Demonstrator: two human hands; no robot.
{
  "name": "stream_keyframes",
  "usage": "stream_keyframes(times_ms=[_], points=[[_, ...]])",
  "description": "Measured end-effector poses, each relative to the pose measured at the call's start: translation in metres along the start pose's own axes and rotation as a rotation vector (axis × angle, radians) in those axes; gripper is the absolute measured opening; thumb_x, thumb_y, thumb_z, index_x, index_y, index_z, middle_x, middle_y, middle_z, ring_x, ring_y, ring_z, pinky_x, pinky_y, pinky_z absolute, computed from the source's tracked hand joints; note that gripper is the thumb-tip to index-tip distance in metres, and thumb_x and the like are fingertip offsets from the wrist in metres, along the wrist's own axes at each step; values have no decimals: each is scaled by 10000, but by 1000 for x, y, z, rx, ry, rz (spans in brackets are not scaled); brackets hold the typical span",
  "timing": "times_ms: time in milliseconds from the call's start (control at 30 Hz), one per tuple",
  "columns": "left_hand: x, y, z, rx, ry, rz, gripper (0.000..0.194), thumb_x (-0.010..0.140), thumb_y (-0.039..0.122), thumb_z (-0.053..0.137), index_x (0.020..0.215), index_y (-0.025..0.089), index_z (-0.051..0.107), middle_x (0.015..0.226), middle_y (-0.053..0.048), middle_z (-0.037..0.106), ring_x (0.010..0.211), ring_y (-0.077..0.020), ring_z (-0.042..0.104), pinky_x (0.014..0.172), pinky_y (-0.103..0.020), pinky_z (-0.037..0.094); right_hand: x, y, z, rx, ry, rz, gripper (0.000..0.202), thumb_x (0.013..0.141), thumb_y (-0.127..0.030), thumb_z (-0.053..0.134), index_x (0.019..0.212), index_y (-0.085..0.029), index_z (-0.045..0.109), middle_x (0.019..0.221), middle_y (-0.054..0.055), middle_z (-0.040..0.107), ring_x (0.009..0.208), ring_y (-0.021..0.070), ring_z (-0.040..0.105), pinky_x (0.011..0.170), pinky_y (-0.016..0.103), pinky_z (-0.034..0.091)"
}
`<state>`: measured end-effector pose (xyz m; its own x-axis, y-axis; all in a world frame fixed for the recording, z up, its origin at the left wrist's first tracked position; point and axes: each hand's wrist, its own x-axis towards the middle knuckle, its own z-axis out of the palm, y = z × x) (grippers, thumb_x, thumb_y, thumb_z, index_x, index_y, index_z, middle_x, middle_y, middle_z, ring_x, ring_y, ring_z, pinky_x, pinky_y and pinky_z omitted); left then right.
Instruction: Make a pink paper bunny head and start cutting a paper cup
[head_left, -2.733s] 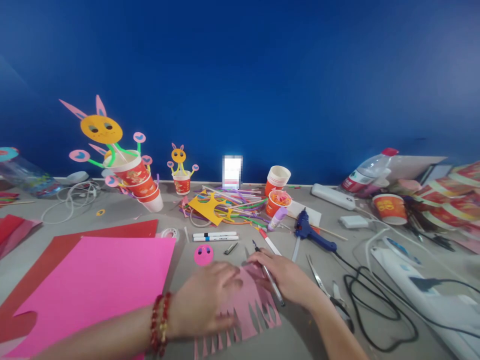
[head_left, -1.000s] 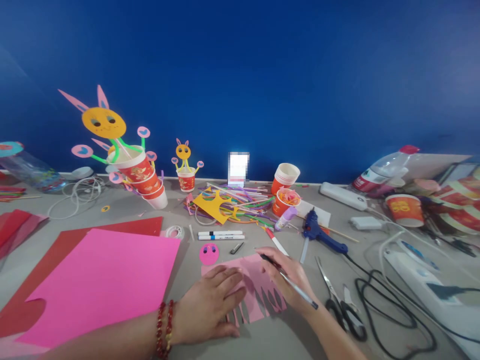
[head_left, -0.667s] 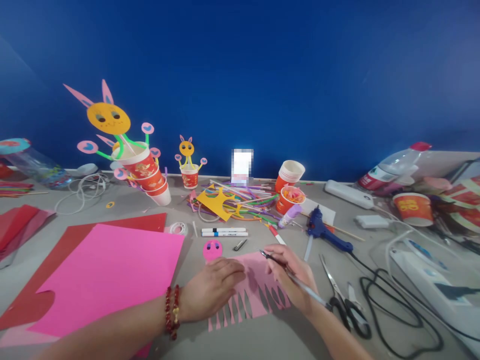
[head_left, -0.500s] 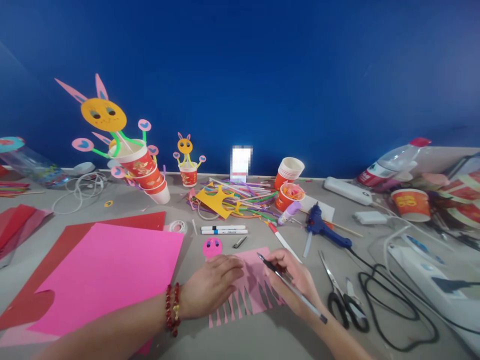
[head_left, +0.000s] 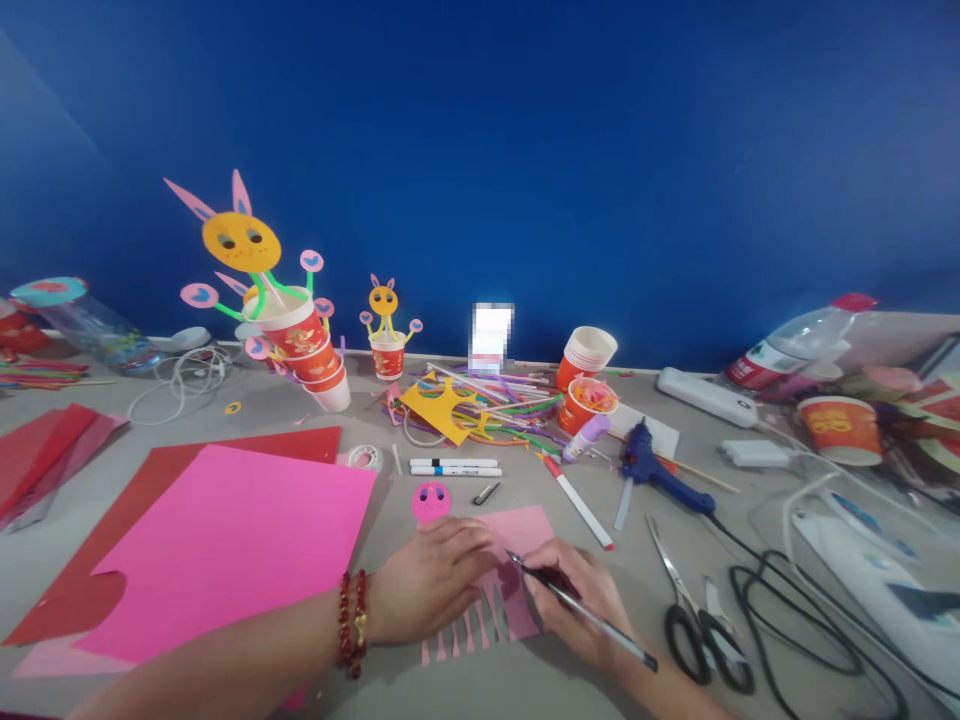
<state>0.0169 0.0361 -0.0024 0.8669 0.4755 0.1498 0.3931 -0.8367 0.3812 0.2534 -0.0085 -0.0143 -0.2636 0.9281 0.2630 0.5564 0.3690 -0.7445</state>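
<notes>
Head view: your right hand (head_left: 570, 626) pinches the pen (head_left: 600, 621) near its point, probably for fine control, above the pale pink paper (head_left: 519, 528) between your hands. Your left hand (head_left: 431, 585) rests on that paper, grasping nothing (likely to stop it sliding).

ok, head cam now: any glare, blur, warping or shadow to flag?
Head view, back: white rectangle against the blue wall is blown out and blocky; head view, right side: red-capped bottle looks soft and stretched; head view, centre: right hand and pen fairly clear, soft shadow between the hands on the pale pink paper.
</notes>
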Motion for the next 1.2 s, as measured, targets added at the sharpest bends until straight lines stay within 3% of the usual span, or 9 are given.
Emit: stream_keyframes(times_ms=[167,267,467,633,867,1033,1200], points=[[0,1,-1,4,21,4,329,916,200,503,1245,196,502,1308,-86,563,1253,-226,484,1069,-383,393,4,10,-1,275,151,220,131,859,-267,540,747,-200,560,575,-11,583,462,125,511,437,222,402],[-1,0,2,10,25,12,329,924,211,497,1252,191,501,1317,-91,560,1258,-229,482,1074,-390,390,-2,11,0,382,167,302,156,872,-301,545,752,-200,549,574,-23,581,418,97,472,405,199,379],[-1,-4,4,-15,46,22,319,930,217,484,1245,176,505,1334,-107,562,1278,-243,472,1083,-406,386,-9,-4,3,252,20,225,69,827,-236,538,770,-201,553,609,-28,561,509,112,516,486,205,417],[0,-5,2,-70,50,17,291,919,210,489,1205,176,529,1301,-112,582,1254,-243,492,1065,-408,405,-2,-18,5,161,-26,196,68,760,-204,511,693,-211,522,583,-40,510,489,109,471,481,211,384],[1,-5,2,-69,30,6,299,910,200,502,1207,180,528,1320,-105,568,1268,-248,477,1066,-418,399,-4,-9,4,112,-46,135,112,758,-187,484,651,-211,503,569,-38,496,512,118,473,509,227,354],[1,-2,1,-59,6,-7,318,920,212,496,1236,186,517,1338,-101,560,1277,-245,475,1079,-422,397,-2,-6,3,182,-53,177,96,799,-172,492,717,-210,523,579,-48,498,512,113,468,506,223,356],[3,-7,-18,-36,77,-38,285,942,253,493,1214,186,541,1355,-98,548,1292,-221,468,1091,-375,406,-1,-6,4,226,-78,197,70,818,-167,492,799,-206,548,604,-50,499,507,105,448,496,214,355]])
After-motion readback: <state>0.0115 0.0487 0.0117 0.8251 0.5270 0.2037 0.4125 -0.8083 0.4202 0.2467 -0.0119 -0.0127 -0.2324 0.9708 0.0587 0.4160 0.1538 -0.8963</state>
